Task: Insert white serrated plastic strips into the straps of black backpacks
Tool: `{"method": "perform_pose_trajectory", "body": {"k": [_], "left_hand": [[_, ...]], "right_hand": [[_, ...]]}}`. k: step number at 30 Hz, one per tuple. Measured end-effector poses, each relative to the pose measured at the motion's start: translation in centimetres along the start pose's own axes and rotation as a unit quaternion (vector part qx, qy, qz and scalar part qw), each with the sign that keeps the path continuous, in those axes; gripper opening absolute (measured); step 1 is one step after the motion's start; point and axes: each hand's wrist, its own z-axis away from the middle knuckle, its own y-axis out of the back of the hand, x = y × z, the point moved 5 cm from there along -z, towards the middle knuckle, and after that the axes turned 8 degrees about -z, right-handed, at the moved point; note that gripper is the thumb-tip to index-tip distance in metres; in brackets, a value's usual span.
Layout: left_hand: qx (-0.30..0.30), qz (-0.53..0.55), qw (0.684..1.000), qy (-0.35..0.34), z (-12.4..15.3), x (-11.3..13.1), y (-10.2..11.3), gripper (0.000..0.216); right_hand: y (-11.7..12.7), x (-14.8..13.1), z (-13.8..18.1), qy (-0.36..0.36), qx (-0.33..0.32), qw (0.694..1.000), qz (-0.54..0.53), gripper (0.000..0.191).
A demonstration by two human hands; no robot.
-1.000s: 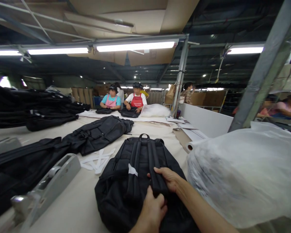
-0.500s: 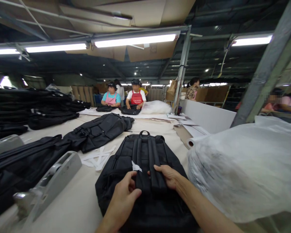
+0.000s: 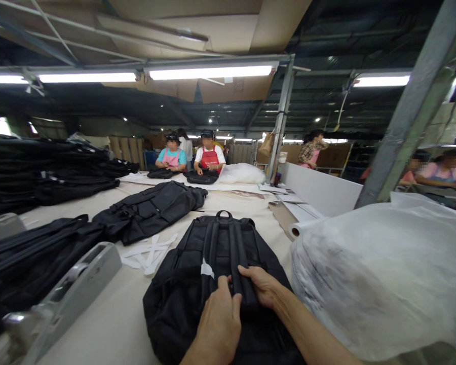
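A black backpack (image 3: 186,243) lies on the table before me, its two shoulder straps up and its top loop pointing away. My right hand (image 3: 264,286) is closed around the right shoulder strap (image 3: 234,243), thumb on top. My left hand (image 3: 219,319) lies over the lower left strap, fingers bent in toward the gap between the straps. Its fingertips are partly hidden, so what they pinch is unclear. A scrap of white paper or cloth (image 3: 207,268) sits on the left shoulder strap (image 3: 212,238), just beyond my left hand.
More black bags (image 3: 155,205) lie ahead and left, beside white strips (image 3: 150,253) and a grey metal device (image 3: 79,294). A large translucent plastic bundle (image 3: 380,274) stands right, near a white roll (image 3: 300,229). Co-workers (image 3: 209,158) handle bags across the table (image 3: 243,203).
My left hand has moved right, from beside the left strap to over it and toward the right strap. My right hand keeps its hold. The view has shifted slightly.
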Motion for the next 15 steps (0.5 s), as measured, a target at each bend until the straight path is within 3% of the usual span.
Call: {"method": "perform_pose_trajectory", "body": {"k": [6,12,15], "left_hand": [[-0.073,0.18,0.975,0.107,-1.2,-0.8,-3.0,0.026],[-0.081,0.44,0.86,0.244,-0.6,-2.0,-5.0,0.025],[-0.091,0.47,0.842,0.248,-0.4,-1.9,-5.5,0.019]], "right_hand": [[0.3,0.4,-0.3,-0.025,-0.006,1.0,-0.011,0.03],[-0.2,0.5,1.1,-0.07,0.016,0.997,-0.002,0.04],[-0.6,0.4,1.6,-0.082,0.005,0.997,-0.008,0.04]]}}
